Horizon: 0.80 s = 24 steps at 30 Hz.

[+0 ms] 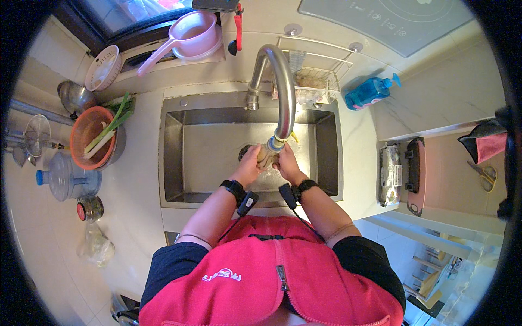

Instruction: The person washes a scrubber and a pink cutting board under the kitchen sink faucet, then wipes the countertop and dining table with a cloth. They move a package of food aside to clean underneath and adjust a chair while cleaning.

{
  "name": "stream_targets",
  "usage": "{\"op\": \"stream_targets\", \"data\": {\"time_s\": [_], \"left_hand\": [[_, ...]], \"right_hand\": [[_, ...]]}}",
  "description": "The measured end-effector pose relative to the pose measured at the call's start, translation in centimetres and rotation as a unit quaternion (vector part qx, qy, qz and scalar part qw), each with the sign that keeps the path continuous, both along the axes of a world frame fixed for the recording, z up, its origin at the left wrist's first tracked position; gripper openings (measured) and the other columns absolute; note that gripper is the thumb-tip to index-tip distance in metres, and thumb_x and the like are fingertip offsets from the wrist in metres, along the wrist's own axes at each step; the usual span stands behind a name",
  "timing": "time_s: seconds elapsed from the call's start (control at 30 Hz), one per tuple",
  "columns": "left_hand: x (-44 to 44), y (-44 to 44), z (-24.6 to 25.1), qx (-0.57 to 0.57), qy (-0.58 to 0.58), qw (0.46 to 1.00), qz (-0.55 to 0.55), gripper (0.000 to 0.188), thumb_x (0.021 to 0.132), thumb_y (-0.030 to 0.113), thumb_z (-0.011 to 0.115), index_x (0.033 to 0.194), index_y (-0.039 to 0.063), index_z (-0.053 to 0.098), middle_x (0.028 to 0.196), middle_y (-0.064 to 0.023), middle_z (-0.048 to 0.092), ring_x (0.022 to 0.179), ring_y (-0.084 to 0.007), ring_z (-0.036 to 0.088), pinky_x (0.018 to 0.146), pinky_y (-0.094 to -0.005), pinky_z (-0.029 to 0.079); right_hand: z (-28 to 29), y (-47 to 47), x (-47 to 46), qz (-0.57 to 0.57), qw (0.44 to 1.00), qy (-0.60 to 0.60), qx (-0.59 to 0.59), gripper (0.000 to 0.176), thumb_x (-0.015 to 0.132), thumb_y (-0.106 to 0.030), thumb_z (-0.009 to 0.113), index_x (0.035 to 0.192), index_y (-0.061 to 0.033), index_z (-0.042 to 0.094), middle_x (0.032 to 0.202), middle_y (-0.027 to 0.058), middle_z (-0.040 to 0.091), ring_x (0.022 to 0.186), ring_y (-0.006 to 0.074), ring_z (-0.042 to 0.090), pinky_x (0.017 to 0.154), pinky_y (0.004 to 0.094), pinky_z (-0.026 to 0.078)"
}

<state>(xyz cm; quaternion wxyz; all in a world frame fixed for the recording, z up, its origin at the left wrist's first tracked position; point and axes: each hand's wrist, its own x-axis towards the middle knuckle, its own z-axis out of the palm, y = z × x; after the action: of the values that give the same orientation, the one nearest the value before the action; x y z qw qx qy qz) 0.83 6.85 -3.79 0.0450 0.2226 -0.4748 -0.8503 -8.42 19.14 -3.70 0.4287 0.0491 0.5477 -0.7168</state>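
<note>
My left hand and my right hand are on either side of a small brownish, translucent thing under the faucet's spout. What it is cannot be made out, and the faucet head partly hides it. The curved metal faucet reaches over the stainless steel sink. Water seems to run over the held thing. A small yellow-green scrap shows just behind the spout. The dark drain lies beside my left hand, partly covered by it.
Behind the sink stand a wire rack and a blue soap bottle. An orange basket with leeks and a plastic water jug are at left. A pink cutting board and scissors lie at right.
</note>
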Motion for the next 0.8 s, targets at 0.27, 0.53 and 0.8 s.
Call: {"op": "stream_targets", "data": {"time_s": [0.27,0.53,0.8], "left_hand": [[-1.0,-0.9,-0.3,0.186,-0.053,0.979,-0.065,0.032,0.098,0.044,0.042,0.100,0.014,0.055,0.092,-0.0008,0.061,0.081,-0.0137,0.058,0.071,-0.0308,0.047],[-1.8,-0.3,-1.0,0.142,-0.039,0.984,-0.103,0.027,0.096,0.038,0.045,0.102,0.014,0.055,0.092,-0.0004,0.059,0.080,-0.0136,0.057,0.063,-0.0296,0.042],[-1.5,-1.1,0.2,0.136,-0.111,0.974,-0.140,0.027,0.093,0.041,0.049,0.098,0.015,0.056,0.088,0.0012,0.061,0.072,-0.0111,0.058,0.049,-0.0274,0.042]], "right_hand": [[6.1,-2.1,5.1,0.132,0.756,0.602,0.218,0.024,0.091,-0.029,0.054,0.090,-0.0051,0.055,0.090,0.0235,0.056,0.082,0.0422,0.056,0.067,0.0488,0.048],[3.8,-3.9,3.1,0.165,0.772,0.502,0.353,0.034,0.092,-0.037,0.050,0.089,-0.0050,0.060,0.078,0.0255,0.062,0.079,0.0424,0.061,0.066,0.0493,0.048],[-1.0,-2.9,-0.3,0.030,0.806,0.533,0.255,0.017,0.091,-0.018,0.051,0.097,-0.0022,0.055,0.080,0.0077,0.062,0.068,0.0250,0.062,0.059,0.0385,0.049]]}}
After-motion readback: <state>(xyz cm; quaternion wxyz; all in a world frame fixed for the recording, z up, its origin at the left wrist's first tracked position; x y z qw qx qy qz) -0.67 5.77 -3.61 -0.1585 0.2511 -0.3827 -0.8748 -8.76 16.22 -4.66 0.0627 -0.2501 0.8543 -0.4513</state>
